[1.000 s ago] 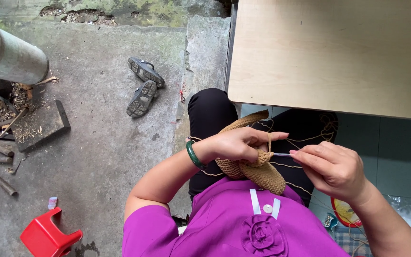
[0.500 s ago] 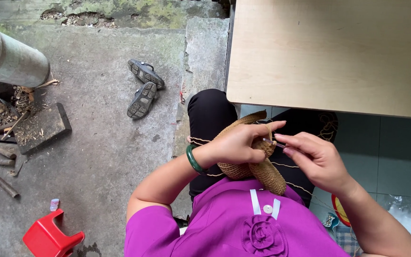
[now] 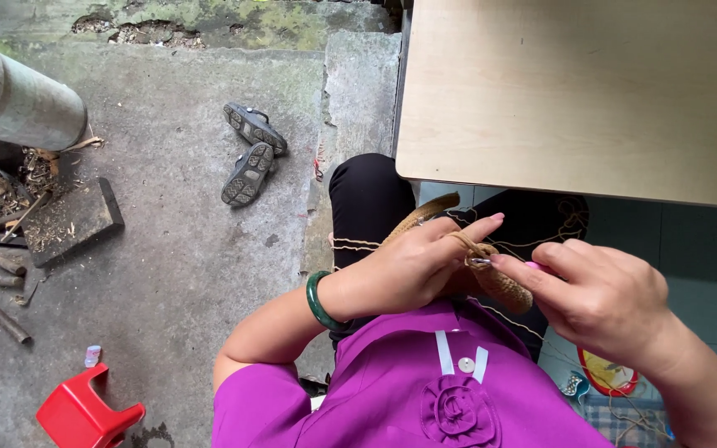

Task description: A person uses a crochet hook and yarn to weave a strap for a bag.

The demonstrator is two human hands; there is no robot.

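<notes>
The concrete floor (image 3: 168, 274) was stained and cracked. A pair of dark sandals (image 3: 249, 153) lay on it, soles up. Left of the sandals lay a wooden block (image 3: 76, 220) amid wood debris; beyond that, a metal cylinder (image 3: 14, 99). A red plastic stool (image 3: 85, 412) stood below-left of the sandals.

A matt, tan woven fibre piece (image 3: 504, 282) is being worked with a shiny metal hook (image 3: 481, 262), below a smooth pale wooden tabletop (image 3: 574, 91); rough grey concrete floor (image 3: 168, 249) is being shown at left.

purple top (image 3: 425, 398), fabric rosette (image 3: 456, 412), green bangle (image 3: 319, 300), black trousers (image 3: 367, 199)
</notes>
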